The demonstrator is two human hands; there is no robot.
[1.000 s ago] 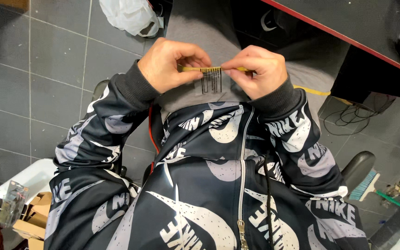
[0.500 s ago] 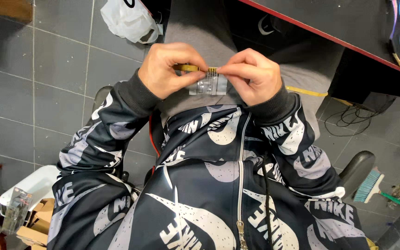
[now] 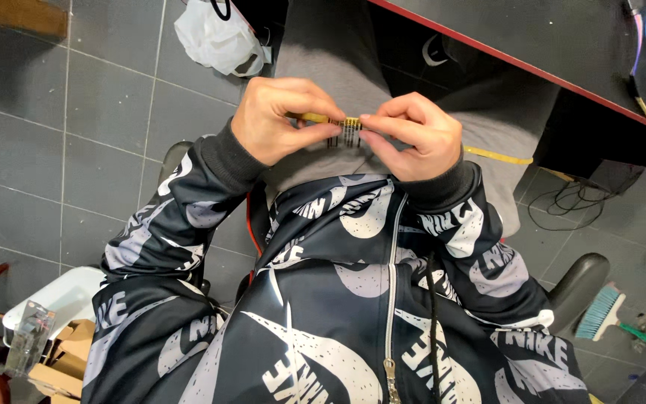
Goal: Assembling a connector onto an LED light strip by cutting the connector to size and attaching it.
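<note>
Yellow flat ribbon strip with a small dark comb-like connector (image 3: 342,127) sits just above the middle of the frame, stretched between two hands over the lap. Going left to right: grey floor tiles (image 3: 54,135) fill the left side, with a white plastic bag (image 3: 214,37) lying at the upper left; then comes the left hand (image 3: 282,120), its fingertips clenched on the yellow end of the strip; then the connector itself, with fine dark pins or teeth hanging down, too small to read clearly; then the right hand (image 3: 413,138), pinching the connector end between thumb and forefinger. Further right a dark table with a red edge (image 3: 510,63) runs diagonally across the upper right, and a teal-bristled brush (image 3: 600,314) lies on the floor at the lower right. The risk here, as I judge it, lies in the grip: both hands pinch a very small part, so a pull too hard could bend the thin pins or tear the strip, and a slip could drop it into the folds of the patterned dark jacket (image 3: 338,299) or onto the tiles.
</note>
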